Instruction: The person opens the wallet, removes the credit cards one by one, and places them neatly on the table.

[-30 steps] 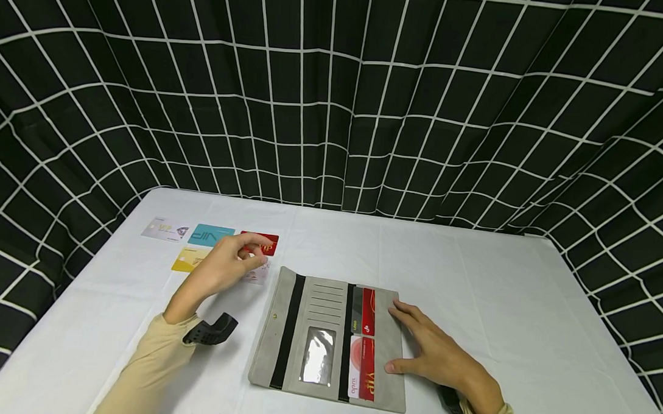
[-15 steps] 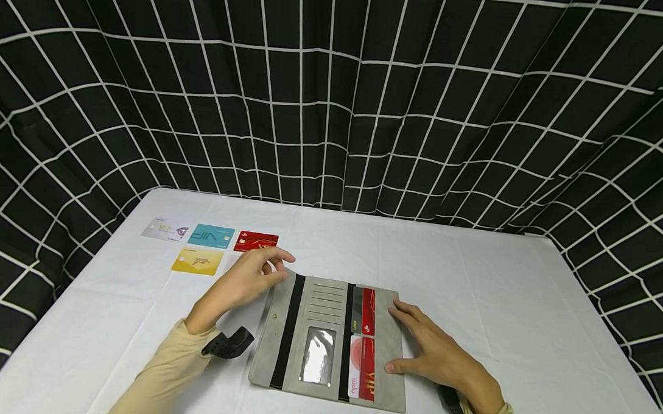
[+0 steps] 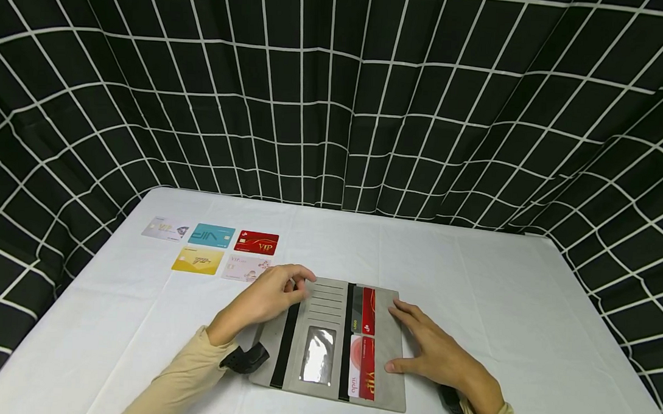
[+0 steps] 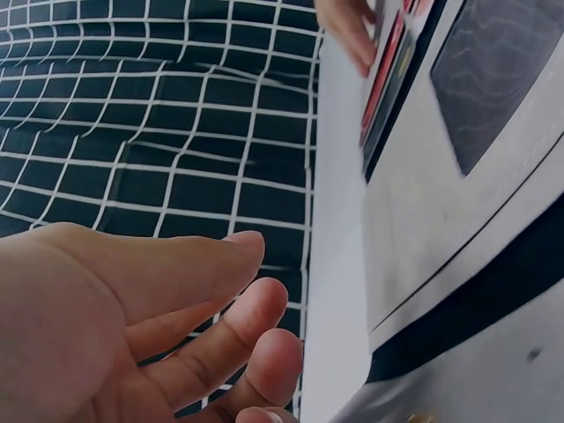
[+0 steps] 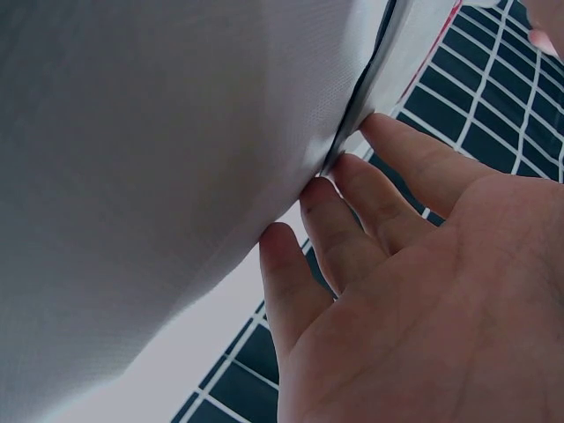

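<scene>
Grey wallet (image 3: pixel 296 358), unfolded on the white worktop (image 3: pixel 471 297); your left hand (image 3: pixel 265 296) hovers over it, fingers loosely curved, narrowly apart from the thumb; your right hand's (image 3: pixel 436 351) spread fingers touch its right side.

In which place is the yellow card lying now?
In the head view, the yellow card lies on the white table toward the left, nearer the person than the teal card and just left of the pale pink card.

Light is falling evenly on the white table (image 3: pixel 487 298), glare is bleaching the wallet window (image 3: pixel 318 356), the curtain's grid lines (image 3: pixel 351 114) are bowing outward, and the wrist views (both dimmer, bluish) are looking softer
</scene>
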`<state>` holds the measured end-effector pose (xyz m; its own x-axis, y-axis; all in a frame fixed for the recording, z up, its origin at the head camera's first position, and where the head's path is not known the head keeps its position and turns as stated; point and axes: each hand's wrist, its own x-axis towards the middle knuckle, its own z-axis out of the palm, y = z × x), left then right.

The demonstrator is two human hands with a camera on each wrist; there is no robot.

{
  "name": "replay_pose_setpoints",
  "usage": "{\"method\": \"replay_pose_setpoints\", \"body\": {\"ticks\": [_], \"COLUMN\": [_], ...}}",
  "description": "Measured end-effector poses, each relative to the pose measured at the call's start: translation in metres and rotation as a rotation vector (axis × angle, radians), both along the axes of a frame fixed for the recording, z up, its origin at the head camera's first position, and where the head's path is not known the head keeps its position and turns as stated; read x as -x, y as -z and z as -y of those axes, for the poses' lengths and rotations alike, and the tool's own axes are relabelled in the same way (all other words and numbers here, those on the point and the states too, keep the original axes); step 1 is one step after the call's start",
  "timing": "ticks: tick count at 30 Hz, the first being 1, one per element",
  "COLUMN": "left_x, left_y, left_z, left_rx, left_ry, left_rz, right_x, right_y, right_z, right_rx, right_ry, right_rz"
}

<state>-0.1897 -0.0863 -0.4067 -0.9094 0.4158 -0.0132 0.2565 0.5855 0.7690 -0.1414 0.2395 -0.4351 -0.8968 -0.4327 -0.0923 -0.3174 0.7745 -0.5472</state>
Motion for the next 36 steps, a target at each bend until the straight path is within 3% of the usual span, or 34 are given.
{"method": "replay_pose_setpoints", "body": {"ticks": [13, 21, 36], "left_x": [-0.009, -0.015, -0.030], "left_y": [0.013, 0.017, 0.024], "left_z": [-0.019, -0.028, -0.049], "left_rx": [-0.016, -0.002, 0.044], "left_ry": [0.092, 0.105, 0.172], "left_rz": [-0.016, -0.023, -0.043], "right_x": [0.000, 0.000, 0.002], "right_y": [0.000, 0.001, -0.001], "right_z": [0.000, 0.000, 0.001], "right_rx": [-0.001, -0.007, 0.000], "right_ry": [0.005, 0.004, 0.018], "right_rz": [0.004, -0.014, 0.035]}}
